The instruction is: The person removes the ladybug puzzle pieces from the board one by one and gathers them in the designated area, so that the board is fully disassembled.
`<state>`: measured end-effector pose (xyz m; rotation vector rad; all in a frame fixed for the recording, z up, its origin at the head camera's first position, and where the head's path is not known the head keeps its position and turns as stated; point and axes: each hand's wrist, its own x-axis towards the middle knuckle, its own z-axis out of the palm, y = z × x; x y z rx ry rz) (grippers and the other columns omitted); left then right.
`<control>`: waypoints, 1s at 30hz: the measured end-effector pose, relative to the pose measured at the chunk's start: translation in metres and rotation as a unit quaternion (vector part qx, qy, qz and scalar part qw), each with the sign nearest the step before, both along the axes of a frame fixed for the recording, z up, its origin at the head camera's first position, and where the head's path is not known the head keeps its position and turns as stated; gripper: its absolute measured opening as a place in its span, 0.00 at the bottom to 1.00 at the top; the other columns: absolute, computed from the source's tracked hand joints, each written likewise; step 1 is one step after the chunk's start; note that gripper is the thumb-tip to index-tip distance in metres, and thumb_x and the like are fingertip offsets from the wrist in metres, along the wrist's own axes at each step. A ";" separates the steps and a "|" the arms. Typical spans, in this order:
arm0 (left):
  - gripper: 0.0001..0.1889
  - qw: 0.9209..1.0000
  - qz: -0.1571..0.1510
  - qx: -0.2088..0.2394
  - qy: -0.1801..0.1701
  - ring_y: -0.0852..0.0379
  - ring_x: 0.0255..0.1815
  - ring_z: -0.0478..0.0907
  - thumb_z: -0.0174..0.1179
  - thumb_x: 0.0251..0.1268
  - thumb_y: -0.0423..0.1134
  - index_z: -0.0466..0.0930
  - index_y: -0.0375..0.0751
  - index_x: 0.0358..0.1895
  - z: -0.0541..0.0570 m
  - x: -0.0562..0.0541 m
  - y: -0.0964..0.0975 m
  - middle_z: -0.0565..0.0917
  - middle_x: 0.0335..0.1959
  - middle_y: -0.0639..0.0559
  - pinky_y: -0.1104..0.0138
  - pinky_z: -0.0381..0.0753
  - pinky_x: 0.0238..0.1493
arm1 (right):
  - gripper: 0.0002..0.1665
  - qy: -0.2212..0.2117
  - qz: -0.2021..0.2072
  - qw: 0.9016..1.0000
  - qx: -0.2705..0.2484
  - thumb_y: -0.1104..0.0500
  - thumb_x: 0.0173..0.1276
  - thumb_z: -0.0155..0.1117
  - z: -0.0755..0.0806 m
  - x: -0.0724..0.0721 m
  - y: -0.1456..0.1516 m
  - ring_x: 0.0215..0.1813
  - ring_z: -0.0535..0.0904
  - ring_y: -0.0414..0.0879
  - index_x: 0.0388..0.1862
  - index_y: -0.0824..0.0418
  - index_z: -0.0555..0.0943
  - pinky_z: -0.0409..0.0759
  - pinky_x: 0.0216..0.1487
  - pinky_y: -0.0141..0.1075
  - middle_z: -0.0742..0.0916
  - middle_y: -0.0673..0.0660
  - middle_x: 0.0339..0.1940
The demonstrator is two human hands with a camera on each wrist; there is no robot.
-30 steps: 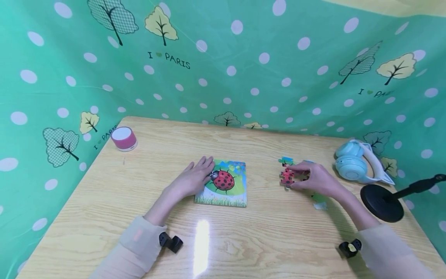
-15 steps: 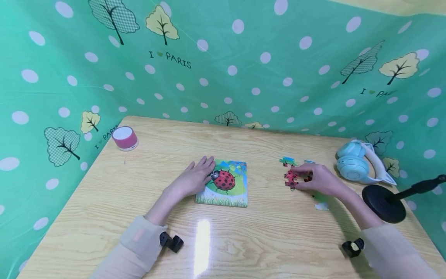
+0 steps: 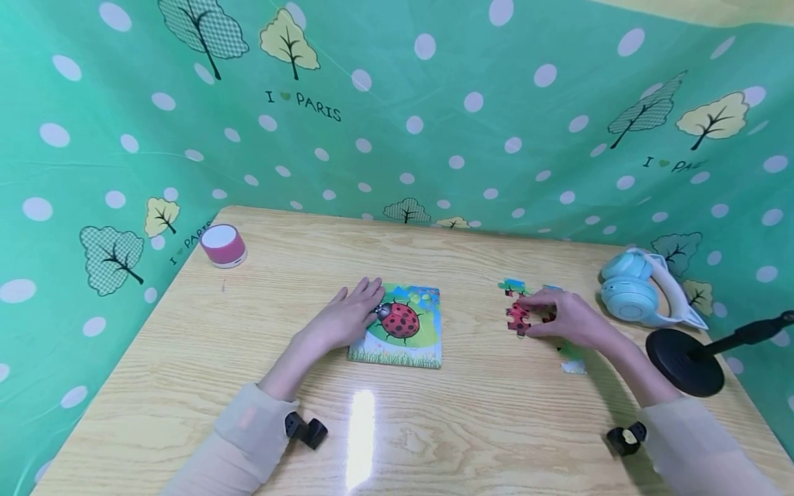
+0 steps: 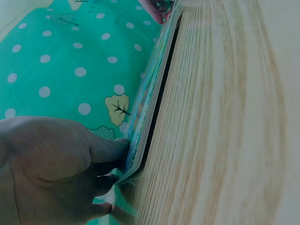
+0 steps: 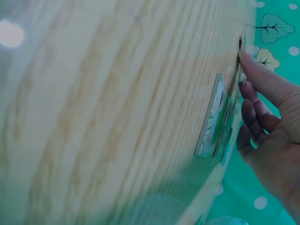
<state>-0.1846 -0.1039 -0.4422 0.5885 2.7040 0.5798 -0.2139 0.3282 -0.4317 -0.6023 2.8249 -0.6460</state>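
Observation:
On the table lies a square ladybug picture board (image 3: 406, 337), green and blue with a grass strip at its near edge. My left hand (image 3: 347, 317) rests at its left side with fingers extended. In the left wrist view the thumb (image 4: 110, 149) touches the board's edge. To the right, my right hand (image 3: 567, 317) pinches a red, black-spotted jigsaw piece (image 3: 517, 320) between thumb and index finger, low at the table. Another jigsaw piece (image 3: 512, 285), blue and green, lies just beyond it. More pieces (image 3: 572, 355) lie partly hidden under the right hand.
Pale blue headphones (image 3: 629, 296) with a white band lie at the right back. A black round stand base (image 3: 682, 362) with an arm is near the right forearm. A pink and white cylinder (image 3: 223, 246) stands at the far left corner. Patterned green cloth hangs behind.
My right hand has shifted slightly to the right with the red spotted jigsaw piece, then stayed nearly still. The left hand and the board have not visibly moved.

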 end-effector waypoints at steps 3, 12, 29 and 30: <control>0.30 1.000 0.000 0.000 -0.001 0.41 0.88 0.41 0.45 0.84 0.39 0.52 0.37 0.82 0.000 0.000 0.000 0.47 0.86 0.42 0.40 0.41 0.85 | 0.37 0.004 0.002 1.000 0.002 0.48 0.57 0.82 0.002 0.001 0.000 0.60 0.83 0.59 0.65 0.58 0.83 0.82 0.58 0.52 0.89 0.59 0.57; 0.30 1.000 -0.003 -0.002 -0.004 0.41 0.88 0.40 0.44 0.84 0.39 0.51 0.38 0.83 -0.001 -0.001 0.000 0.46 0.86 0.43 0.40 0.41 0.85 | 0.30 0.012 -0.023 0.999 -0.030 0.50 0.65 0.76 0.008 -0.002 -0.003 0.57 0.83 0.55 0.64 0.57 0.83 0.83 0.54 0.47 0.89 0.56 0.55; 0.37 0.999 -0.030 0.008 -0.021 0.40 0.88 0.36 0.49 0.82 0.50 0.47 0.36 0.83 0.000 -0.004 -0.006 0.43 0.87 0.42 0.40 0.37 0.85 | 0.26 0.015 -0.027 0.985 -0.172 0.52 0.73 0.69 0.021 -0.006 -0.080 0.56 0.80 0.55 0.68 0.54 0.81 0.80 0.59 0.49 0.88 0.59 0.58; 0.37 0.999 -0.031 0.008 -0.020 0.40 0.88 0.36 0.49 0.82 0.50 0.48 0.36 0.83 0.000 -0.003 -0.006 0.43 0.87 0.42 0.40 0.37 0.85 | 0.26 0.013 -0.022 0.984 -0.179 0.52 0.73 0.69 0.021 -0.006 -0.085 0.56 0.79 0.56 0.68 0.54 0.81 0.79 0.59 0.50 0.88 0.60 0.57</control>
